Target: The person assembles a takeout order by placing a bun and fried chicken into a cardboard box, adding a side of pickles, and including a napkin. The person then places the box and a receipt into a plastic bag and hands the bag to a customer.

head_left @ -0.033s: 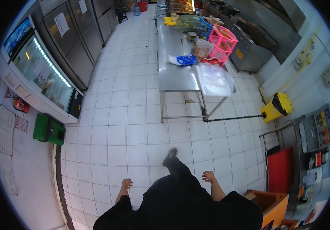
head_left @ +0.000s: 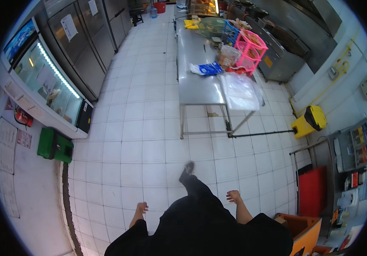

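Note:
My left hand (head_left: 141,208) hangs beside my body over the floor, its fingers loosely bent and nothing in them. On the other side, my right hand (head_left: 233,196) is also bare, its fingers slightly apart. Neither hand touches anything. One shoe (head_left: 190,165) is stretched out ahead of me on the white tiles. Beyond it stands a steel table (head_left: 200,91), out of reach of both hands. On that table lie a stack of clear plastic bags (head_left: 241,91), a blue and white packet (head_left: 208,68) and a pink tiered rack (head_left: 248,51).
Along the left are a glass-door fridge (head_left: 51,83), steel cabinets (head_left: 79,47) and a green bin (head_left: 54,145). To the right are a yellow pedal bin (head_left: 309,122), a steel stand with a red panel (head_left: 312,192) and an orange box (head_left: 307,232). White floor tiles (head_left: 130,128) lie ahead.
The view has shifted very slightly, with the table a touch further right and lower. My left hand sits slightly lower; my outstretched foot has moved a little forward.

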Demonstrator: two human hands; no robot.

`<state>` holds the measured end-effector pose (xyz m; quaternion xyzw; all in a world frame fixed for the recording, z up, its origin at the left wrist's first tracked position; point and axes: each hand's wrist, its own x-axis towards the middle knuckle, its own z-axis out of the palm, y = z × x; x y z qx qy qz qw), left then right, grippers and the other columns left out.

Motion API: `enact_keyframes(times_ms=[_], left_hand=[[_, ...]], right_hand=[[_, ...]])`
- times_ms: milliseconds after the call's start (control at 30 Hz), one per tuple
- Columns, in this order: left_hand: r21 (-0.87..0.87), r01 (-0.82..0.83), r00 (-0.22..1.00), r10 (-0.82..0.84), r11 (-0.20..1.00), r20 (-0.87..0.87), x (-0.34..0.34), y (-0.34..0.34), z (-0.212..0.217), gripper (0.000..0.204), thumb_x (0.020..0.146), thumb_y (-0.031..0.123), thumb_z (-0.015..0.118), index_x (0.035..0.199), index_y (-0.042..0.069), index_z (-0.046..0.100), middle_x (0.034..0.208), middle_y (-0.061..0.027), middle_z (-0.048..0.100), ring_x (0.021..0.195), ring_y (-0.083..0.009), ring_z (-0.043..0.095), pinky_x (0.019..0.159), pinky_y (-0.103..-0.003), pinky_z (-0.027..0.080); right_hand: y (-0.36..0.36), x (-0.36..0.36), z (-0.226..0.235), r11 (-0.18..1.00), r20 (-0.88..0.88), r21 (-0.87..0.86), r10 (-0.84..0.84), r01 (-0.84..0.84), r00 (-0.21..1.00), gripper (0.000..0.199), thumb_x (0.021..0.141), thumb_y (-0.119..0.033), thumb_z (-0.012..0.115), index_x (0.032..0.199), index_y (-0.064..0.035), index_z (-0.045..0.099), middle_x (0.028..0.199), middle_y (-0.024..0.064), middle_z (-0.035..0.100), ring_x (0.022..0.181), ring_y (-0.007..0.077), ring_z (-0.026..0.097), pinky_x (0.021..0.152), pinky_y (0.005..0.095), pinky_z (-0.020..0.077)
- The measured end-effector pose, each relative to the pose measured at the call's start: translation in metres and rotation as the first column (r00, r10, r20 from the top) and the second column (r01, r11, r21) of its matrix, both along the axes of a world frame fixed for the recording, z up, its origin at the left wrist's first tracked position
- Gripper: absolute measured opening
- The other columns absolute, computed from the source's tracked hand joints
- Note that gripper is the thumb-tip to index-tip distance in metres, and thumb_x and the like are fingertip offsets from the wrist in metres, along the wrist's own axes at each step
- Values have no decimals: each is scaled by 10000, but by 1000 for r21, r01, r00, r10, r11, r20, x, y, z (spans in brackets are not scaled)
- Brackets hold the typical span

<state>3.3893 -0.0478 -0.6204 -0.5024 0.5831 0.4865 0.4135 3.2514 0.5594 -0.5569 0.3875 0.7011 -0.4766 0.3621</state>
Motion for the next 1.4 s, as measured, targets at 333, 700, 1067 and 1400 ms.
enact_keyframes(times_ms=[333,700,1067,1400], left_hand=[[35,74,974,-65,997,-218,-153,-37,9,297,909,364,585,1085,138,661,1061,-46,677,918,-236,627,780,-441,492],[4,-169,885,153,986,-441,-431,-186,11,259,831,246,706,1013,69,649,953,-75,655,798,-234,625,658,-401,520],[231,665,747,-627,710,-223,-822,-414,-22,442,845,380,661,1245,194,645,1251,-20,638,995,-223,616,733,-489,527],[-244,102,774,-231,964,-589,-1254,-554,20,270,825,235,617,985,28,683,848,-110,693,656,-195,632,475,-347,461]], right_hand=[[-290,-407,-37,561,-294,165,813,-811,502,479,767,-488,707,786,-10,697,689,154,680,580,282,652,562,391,536],[-660,-702,156,203,-859,155,511,-967,-31,338,807,-281,789,712,-32,581,613,66,594,587,157,513,570,337,454],[-431,-779,-71,928,309,97,316,-360,897,596,778,-505,797,1099,-19,670,1095,88,687,836,231,662,700,431,524],[-544,-959,-65,903,252,-26,421,-429,871,471,878,-513,597,1031,-89,735,995,138,718,928,276,688,822,443,528]])
